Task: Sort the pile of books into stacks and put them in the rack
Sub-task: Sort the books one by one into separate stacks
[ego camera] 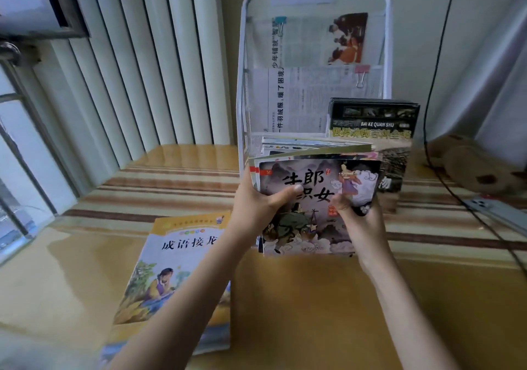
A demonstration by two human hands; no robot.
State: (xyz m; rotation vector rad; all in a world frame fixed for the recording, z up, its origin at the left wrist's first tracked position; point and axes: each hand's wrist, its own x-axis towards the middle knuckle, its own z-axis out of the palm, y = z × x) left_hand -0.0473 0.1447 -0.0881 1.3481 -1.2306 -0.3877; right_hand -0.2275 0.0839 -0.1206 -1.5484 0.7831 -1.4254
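Yellow book (182, 267) lies flat on the bench (313, 312) at seven o'clock. Both hands, left (256, 201) and right (356, 212), clamp their grip on a stack of picture books (310, 215), upright before the white rack (245, 84) at twelve.

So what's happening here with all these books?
A person grips a stack of thin picture books upright with the left hand and right hand, in front of a white wire rack that holds clipped newspapers and a dark encyclopedia. One yellow-covered book lies flat on the table.
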